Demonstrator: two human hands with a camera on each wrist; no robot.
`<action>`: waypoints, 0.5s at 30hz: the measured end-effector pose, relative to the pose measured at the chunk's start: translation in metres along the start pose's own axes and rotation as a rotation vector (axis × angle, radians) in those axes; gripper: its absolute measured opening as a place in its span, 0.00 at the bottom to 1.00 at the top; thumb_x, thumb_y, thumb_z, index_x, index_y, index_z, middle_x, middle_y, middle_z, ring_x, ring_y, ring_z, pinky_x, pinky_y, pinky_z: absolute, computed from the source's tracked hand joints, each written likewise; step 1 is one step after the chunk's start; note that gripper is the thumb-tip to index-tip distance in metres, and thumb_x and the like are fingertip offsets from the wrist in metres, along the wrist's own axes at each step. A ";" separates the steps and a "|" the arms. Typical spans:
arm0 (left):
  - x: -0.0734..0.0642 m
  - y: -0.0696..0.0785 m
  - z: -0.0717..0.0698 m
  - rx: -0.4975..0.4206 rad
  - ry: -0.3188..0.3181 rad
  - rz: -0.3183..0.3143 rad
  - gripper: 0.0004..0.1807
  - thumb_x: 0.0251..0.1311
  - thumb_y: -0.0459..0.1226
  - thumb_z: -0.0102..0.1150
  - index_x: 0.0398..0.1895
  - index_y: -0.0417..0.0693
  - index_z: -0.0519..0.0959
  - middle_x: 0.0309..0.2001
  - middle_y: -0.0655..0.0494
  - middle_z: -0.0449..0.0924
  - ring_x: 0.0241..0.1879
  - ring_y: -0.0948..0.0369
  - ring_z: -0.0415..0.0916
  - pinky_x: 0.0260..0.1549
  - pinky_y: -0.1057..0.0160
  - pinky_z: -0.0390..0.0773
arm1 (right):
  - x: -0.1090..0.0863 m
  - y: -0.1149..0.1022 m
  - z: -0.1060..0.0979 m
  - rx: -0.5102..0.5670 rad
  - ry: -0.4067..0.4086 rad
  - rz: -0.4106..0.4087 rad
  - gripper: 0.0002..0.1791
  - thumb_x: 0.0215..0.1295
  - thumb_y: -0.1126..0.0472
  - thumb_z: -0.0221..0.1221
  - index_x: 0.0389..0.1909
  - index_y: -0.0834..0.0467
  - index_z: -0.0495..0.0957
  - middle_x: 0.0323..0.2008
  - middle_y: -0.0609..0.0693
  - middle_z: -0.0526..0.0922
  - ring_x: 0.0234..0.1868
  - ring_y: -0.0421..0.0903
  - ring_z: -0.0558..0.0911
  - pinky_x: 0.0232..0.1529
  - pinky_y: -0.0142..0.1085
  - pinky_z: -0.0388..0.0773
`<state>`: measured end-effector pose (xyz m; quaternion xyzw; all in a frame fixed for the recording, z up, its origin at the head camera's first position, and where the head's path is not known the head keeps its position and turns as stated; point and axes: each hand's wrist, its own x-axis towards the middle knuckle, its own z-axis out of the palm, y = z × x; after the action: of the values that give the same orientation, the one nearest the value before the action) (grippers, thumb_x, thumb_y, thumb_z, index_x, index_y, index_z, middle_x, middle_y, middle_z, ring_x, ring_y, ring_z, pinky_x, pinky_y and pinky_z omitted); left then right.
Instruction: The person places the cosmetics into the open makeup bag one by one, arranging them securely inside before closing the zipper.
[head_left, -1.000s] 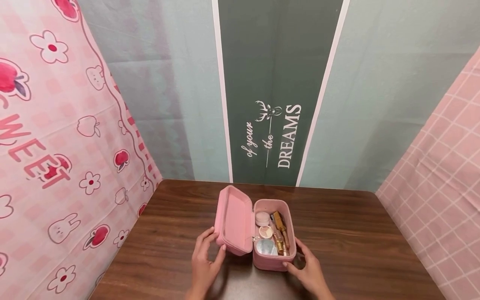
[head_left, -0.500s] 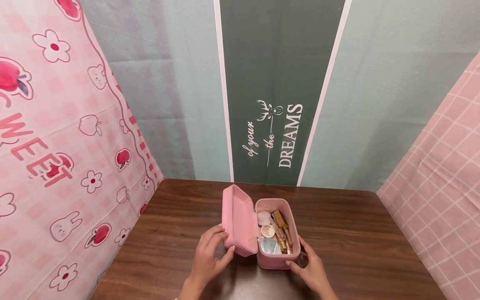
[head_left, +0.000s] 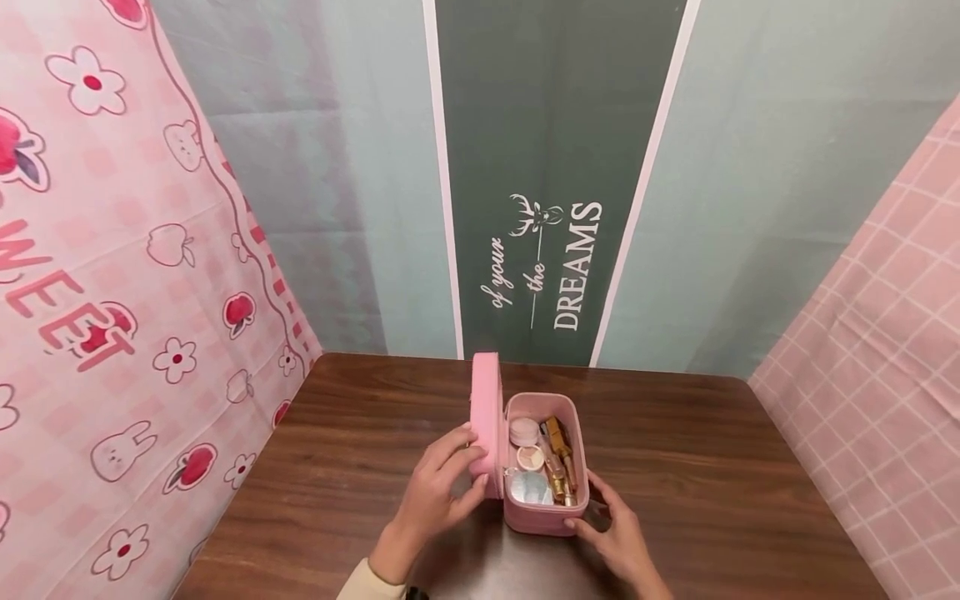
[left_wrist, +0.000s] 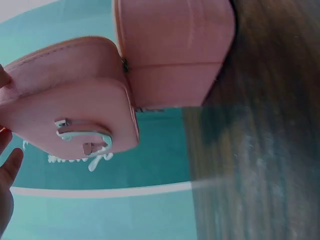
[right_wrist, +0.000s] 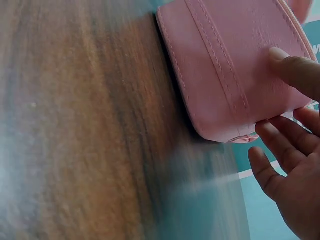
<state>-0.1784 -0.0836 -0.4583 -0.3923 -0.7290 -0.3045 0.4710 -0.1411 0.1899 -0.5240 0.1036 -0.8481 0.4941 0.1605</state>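
Note:
A pink makeup case (head_left: pixel 542 522) stands on the table, its zip-edged lid (head_left: pixel 486 408) raised almost upright on the left side. My left hand (head_left: pixel 435 492) holds the lid by its near end, fingers on the outer face and thumb at the edge. A small carry handle (left_wrist: pixel 87 132) shows on the lid's top in the left wrist view. My right hand (head_left: pixel 621 537) grips the case's near right corner, with the thumb on the front wall. Inside lie a round pink compact (head_left: pixel 524 431), a three-colour round palette (head_left: pixel 530 457), a silvery mirror-like piece (head_left: pixel 531 488) and several gold-capped tubes (head_left: pixel 555 433).
The dark wood-grain table (head_left: pixel 697 475) extends on both sides of the case. Behind it hangs a green cloth (head_left: pixel 555 125) with white lettering. A pink fruit-print cloth (head_left: pixel 135 275) borders the left, and a pink checked cloth (head_left: pixel 877 333) the right.
The lid has swung up and to the right, from leaning outward with its inside showing to nearly upright. My left hand has moved right with it. My right hand stays at the case's corner.

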 end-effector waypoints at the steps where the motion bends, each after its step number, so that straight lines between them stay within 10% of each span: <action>1: 0.002 0.000 0.002 -0.014 -0.011 -0.002 0.13 0.56 0.40 0.56 0.38 0.40 0.79 0.47 0.42 0.76 0.49 0.47 0.74 0.49 0.55 0.72 | 0.000 0.001 0.001 0.006 -0.001 0.001 0.40 0.36 0.74 0.73 0.56 0.71 0.69 0.48 0.65 0.77 0.43 0.55 0.78 0.37 0.49 0.77; 15: 0.015 0.016 0.029 -0.086 -0.038 0.030 0.12 0.54 0.37 0.59 0.40 0.41 0.79 0.49 0.43 0.75 0.50 0.49 0.73 0.48 0.53 0.72 | -0.004 0.004 0.002 0.020 0.022 0.004 0.38 0.36 0.74 0.72 0.55 0.69 0.71 0.46 0.60 0.79 0.40 0.46 0.78 0.35 0.47 0.77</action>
<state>-0.1816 -0.0482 -0.4543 -0.4290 -0.7179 -0.3211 0.4444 -0.1396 0.1902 -0.5300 0.0981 -0.8417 0.5039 0.1676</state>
